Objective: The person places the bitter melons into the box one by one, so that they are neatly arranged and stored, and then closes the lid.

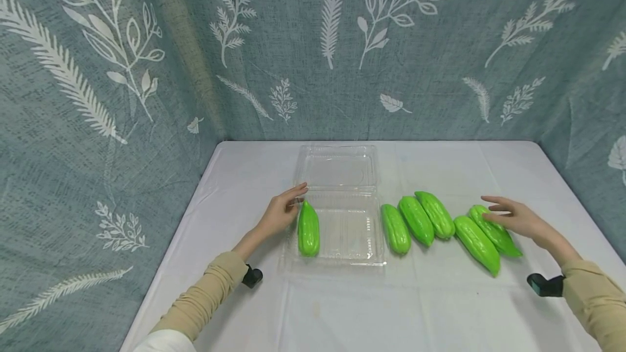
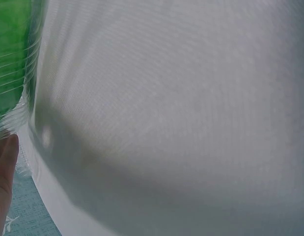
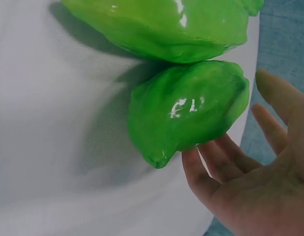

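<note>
counter [image 1: 337, 314], head view: a smooth white covering carries a clear plastic container [image 1: 344, 232], whose lid [image 1: 337, 167] lies folded back toward the leaf-printed curtain [image 1: 342, 102], an arrangement that leaves the base accessible from above. one packed gourd [image 1: 308, 230] lies lengthwise along the left inner wall; so placed, it presumably leaves width beside it. the left hand [image 1: 280, 211] is at the left rim, fingers extended and not visibly curled round anything, probably to steady the light base. right of the container, three gourds [image 1: 415, 220] rest side by side, and beyond them an inner gourd [image 1: 477, 244] slants beside the outermost gourd [image 1: 498, 232]. the right hand [image 1: 520, 219] is over the upper end of the latter, its fingers apart.

left wrist view: fingertips of the left hand meet, or nearly meet, the container's lower corner. its thin, ribbed, transparent wall distorts the green of the packed gourd behind it; the covering shows a fine weave.

right wrist view: the outermost gourd lies on the counter, its blunt point toward the camera, its skin glossy and lumpy with broad, shallow lobes. thumb and fingers stand apart about it, spaced as if to span its girth; some fingertips reach its underside, though how firmly they press cannot be told.
</note>
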Demonstrator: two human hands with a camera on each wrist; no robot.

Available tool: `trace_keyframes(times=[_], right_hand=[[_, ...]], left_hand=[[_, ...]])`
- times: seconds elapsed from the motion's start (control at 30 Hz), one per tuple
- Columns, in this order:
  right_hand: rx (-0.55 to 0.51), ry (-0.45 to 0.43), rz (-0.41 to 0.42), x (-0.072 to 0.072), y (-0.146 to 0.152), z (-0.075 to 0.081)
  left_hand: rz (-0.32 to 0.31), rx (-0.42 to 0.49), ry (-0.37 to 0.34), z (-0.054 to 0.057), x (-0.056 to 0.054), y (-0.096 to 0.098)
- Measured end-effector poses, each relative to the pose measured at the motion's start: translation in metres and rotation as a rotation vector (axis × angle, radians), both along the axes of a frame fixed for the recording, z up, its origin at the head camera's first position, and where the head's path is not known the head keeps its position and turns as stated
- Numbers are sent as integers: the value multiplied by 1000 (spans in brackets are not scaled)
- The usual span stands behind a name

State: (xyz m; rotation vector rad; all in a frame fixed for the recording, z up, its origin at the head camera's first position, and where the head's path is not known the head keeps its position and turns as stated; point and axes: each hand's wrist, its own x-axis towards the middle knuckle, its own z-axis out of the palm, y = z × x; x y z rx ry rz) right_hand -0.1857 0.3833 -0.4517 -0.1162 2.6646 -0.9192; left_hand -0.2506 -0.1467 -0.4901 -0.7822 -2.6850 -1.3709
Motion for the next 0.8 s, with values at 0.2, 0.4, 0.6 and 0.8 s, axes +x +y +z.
trace_keyframes(times=[0.2, 0.4, 0.6, 0.8], right_hand=[[1, -11, 45, 2, 2, -4], [-29, -10, 69, 3, 3, -9], [-40, -7, 68, 4, 4, -11], [-35, -9, 57, 5, 4, -12]], left_hand=[[6, -11, 0, -2, -1, 0], [8, -13, 1, -3, -1, -1], [13, -19, -7, -2, -1, 0], [11, -15, 6, -2, 0, 1]])
